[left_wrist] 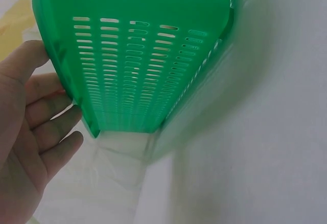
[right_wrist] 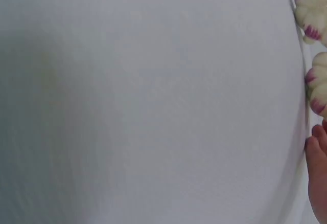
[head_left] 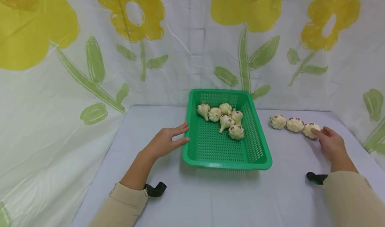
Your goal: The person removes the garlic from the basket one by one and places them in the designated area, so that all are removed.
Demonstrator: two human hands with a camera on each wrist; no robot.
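A white backdrop (head_left: 174, 63) painted with yellow flowers and green leaves rises at 12 o'clock, above a pale-covered worktop (head_left: 234, 200). On that worktop sits a green plastic basket (head_left: 227, 165) with slotted walls. Two beige sleeves (head_left: 352, 200) reach in from about 5 and 7 o'clock. The left hand (head_left: 166, 138) is at the basket's 9 o'clock side, its fingers loosely extended and apart, the tips resting against the rim without grasping it. The right hand (head_left: 332, 141), well off to 3 o'clock of the basket, is partly closed, thumb and curled fingers pinching the right end of the outermost garlic bulb (head_left: 309, 130). Two more bulbs (head_left: 294, 124) sit close beside it in a row running toward 9 o'clock, all on the worktop. Inside the basket, at least six white-and-purple bulbs (head_left: 226, 122) cluster toward 12 o'clock, leaving the perforated base showing at 6 o'clock.
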